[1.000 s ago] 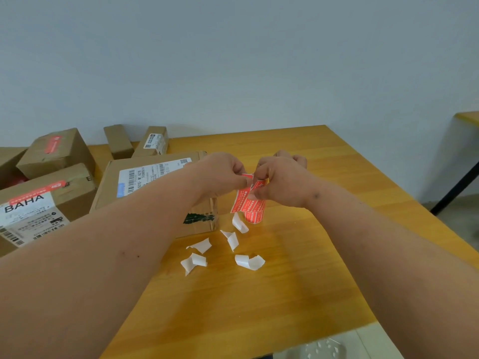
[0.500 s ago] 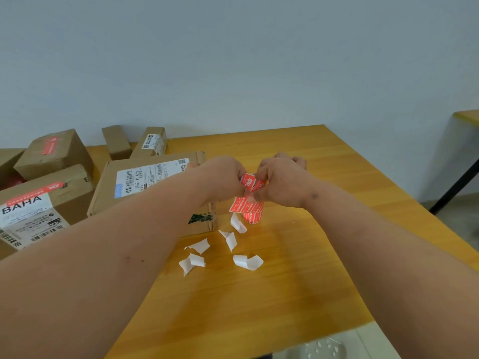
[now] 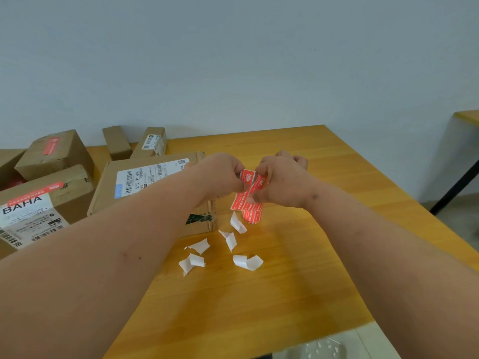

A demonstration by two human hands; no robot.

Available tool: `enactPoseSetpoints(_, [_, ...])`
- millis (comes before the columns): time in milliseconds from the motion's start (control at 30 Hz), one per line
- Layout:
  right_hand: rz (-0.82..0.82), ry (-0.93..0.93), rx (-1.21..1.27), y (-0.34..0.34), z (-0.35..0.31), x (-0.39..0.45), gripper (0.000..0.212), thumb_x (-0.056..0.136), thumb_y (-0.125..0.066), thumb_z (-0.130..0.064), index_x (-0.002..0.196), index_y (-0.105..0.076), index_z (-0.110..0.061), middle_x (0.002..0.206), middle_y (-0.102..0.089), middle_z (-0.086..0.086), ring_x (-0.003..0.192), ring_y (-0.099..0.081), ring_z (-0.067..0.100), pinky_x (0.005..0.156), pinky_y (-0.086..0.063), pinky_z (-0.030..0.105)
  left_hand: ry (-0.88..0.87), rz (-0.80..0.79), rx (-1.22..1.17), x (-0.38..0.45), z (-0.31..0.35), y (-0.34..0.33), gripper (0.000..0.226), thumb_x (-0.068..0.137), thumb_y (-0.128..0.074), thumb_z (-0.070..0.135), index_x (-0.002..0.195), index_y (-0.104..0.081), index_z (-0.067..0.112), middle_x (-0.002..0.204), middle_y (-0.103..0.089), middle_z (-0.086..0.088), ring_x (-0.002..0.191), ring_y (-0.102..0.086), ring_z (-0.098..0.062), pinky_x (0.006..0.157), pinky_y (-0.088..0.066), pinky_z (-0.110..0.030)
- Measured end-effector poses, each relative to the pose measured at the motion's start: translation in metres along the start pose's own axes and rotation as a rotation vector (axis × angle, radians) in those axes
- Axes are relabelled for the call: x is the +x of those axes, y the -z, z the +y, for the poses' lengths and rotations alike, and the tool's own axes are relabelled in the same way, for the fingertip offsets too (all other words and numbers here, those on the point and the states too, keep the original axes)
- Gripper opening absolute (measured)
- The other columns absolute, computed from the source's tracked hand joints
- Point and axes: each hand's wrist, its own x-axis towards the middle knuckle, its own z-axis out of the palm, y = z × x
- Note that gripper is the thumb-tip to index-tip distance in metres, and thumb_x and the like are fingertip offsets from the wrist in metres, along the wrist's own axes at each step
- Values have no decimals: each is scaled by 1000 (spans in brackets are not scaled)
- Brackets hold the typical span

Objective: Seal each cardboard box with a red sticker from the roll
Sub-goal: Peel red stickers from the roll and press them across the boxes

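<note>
The left hand (image 3: 223, 174) and forearm cover the flat box's (image 3: 145, 187) right part. The sticker roll's (image 3: 252, 212) top hides behind the right hand (image 3: 282, 182). At the tabletop's (image 3: 285, 294) left edge, the picture crops the BAHA box (image 3: 39, 208).

Red sticker (image 3: 248, 178): printed with white text, held above the table, its upper end pinched between two hands, lower end hanging free. Sticker roll (image 3: 252, 215): red, directly beneath. Flat cardboard box (image 3: 145, 187): just left of the roll, white shipping label on top. Further boxes at left: BAHA box (image 3: 44, 203) and small box (image 3: 55, 154) each bear a red sticker.
</note>
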Motion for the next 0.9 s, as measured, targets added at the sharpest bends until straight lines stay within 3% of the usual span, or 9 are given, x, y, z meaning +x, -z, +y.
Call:
enactPoseSetpoints(200, [-40, -2, -6, -2, 2, 1, 11, 81, -74, -40, 86, -73, -31, 96, -66, -11, 119, -34, 16, 101, -16, 41, -26, 0, 37, -2, -1, 1, 21, 84, -73, 30, 88, -70, 10, 89, -71, -9, 84, -64, -24, 75, -52, -34])
enactPoseSetpoints(333, [-48, 3, -3, -3, -1, 2, 10, 81, -73, -39, 86, -75, -30, 96, -68, -9, 119, -34, 16, 102, -15, 41, 9, -43, 254, -1, 1, -1, 23, 85, -70, 37, 69, -66, 20, 66, -56, 2, 69, -53, -15, 78, -47, -34])
enactPoseSetpoints(467, [-53, -17, 13, -2, 0, 2, 13, 80, -73, -43, 86, -75, -32, 96, -67, -9, 118, -34, 16, 104, -15, 42, -2, -56, 207, -3, 5, 0, 30, 89, -67, 34, 61, -59, 23, 59, -50, 4, 58, -45, -9, 55, -35, -20])
enactPoseSetpoints(600, [-55, -12, 7, -2, 1, 2, 10, 82, -73, -41, 88, -75, -34, 96, -67, -11, 118, -34, 15, 104, -16, 44, -20, -43, 123, -4, 2, 1, 39, 91, -64, 38, 55, -54, 24, 57, -49, 3, 56, -44, -10, 54, -35, -22])
enactPoseSetpoints(767, [-71, -9, 26, -2, 1, 3, 10, 83, -72, -40, 90, -75, -33, 97, -67, -12, 116, -34, 15, 102, -17, 42, 14, -47, 62, -4, 1, 1, 34, 92, -64, 34, 62, -61, 17, 64, -53, -1, 62, -45, -13, 56, -37, -24])
enactPoseSetpoints(900, [-64, 4, 16, -1, 0, 4, 8, 83, -72, -40, 87, -75, -33, 94, -65, -13, 117, -35, 15, 104, -17, 43, 34, -39, 6, -4, 1, 1, 27, 91, -64, 26, 86, -71, 1, 74, -57, -8, 69, -47, -16, 60, -39, -25])
